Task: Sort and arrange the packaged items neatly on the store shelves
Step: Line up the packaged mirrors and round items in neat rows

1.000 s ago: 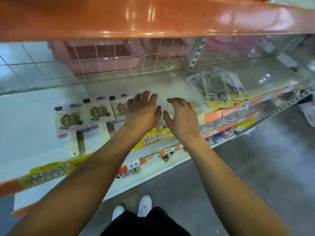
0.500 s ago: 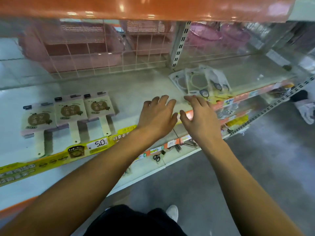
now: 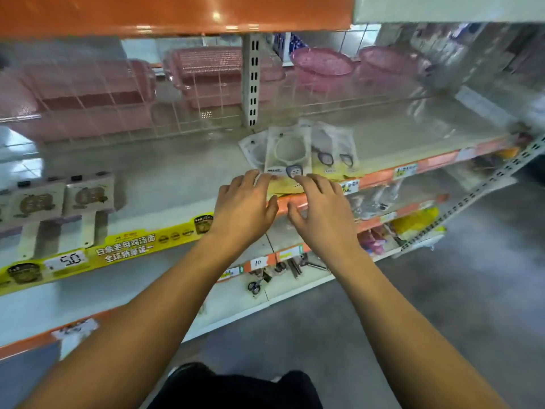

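Yellow price strip (image 3: 126, 246) along the shelf (image 3: 182, 178) edge is the landmark. Above its left end lie the carded paddles (image 3: 59, 199), side by side and already orderly. Past the strip's right end, the left hand (image 3: 241, 208) hovers palm down, fingers (image 3: 250, 178) spread and loosely bent, tips just at the near edge of the clear packets (image 3: 290, 154); whether they touch is hard to tell. Further right of the strip, the right hand (image 3: 321, 211) matches it, fingers apart, holding nothing. The packets fan out overlapping, well right of the strip, at the shelf's front. Squaring them likely wants both hands closing in from the sides, gently, since slick film probably slides and the front edge is near.
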A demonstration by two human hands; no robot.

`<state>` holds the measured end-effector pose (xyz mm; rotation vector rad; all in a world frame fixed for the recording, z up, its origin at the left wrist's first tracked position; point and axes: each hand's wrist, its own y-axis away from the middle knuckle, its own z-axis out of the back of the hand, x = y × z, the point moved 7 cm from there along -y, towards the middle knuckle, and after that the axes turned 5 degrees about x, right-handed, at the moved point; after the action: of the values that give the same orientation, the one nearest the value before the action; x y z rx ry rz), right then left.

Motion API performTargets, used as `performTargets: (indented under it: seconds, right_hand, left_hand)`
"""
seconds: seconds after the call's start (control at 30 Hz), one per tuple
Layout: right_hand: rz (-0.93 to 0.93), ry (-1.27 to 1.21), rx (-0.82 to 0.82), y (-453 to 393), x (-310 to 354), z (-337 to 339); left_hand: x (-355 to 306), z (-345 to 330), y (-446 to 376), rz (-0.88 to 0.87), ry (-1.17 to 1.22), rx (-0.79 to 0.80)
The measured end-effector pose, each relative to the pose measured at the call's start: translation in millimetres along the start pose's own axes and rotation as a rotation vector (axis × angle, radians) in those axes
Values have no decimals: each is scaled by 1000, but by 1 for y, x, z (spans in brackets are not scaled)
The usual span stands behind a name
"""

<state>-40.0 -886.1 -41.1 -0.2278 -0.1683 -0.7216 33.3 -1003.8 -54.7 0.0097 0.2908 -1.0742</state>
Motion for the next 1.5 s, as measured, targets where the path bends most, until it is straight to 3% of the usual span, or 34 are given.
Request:
performTargets:
  seconds: [0.87, 1.13, 1.3, 1.5]
  right_hand:
    - [-141, -44, 99, -128, -49, -58]
    - [-97, -12, 167, -160, -53, -82]
    - [-114, 5, 292, -171, -46, -107]
    - [-132, 13, 300, -177, -44, -115]
  left_hand:
    - [17, -68, -129, 33, 34, 127]
    - [35, -74, -140, 173, 0, 148]
    - [46, -71, -134, 247, -12, 116]
    - [58, -71, -124, 324, -12, 103]
